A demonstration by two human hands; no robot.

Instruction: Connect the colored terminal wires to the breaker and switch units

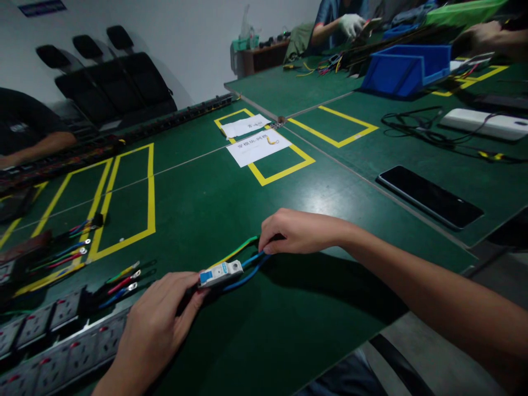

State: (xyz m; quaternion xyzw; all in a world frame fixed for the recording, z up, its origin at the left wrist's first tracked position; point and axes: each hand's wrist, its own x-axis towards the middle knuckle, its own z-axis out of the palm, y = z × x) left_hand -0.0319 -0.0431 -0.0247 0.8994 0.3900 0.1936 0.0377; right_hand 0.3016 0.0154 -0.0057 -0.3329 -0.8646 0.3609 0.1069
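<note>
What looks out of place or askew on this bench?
Two paper sheets lie crooked over a yellow tape outline, partly hiding it. The phone sits outside any taped outline, possibly stray. No spill or damage visible.

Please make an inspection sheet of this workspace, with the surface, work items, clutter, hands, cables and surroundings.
Surface: green tabletop with yellow tape outlines; no spill seen.
Work items: small circuit breaker with blue wires and a green-yellow wire beside it.
Clutter: smartphone, two handwritten paper sheets, blue bin, socket strips.
Hands: left hand grips the breaker's near end; right hand pinches the wires.
Cables: lugged wires by the socket strips; loose black cable at the right.
Surroundings: black seats by the wall; people at the table, one with a white glove.
</note>
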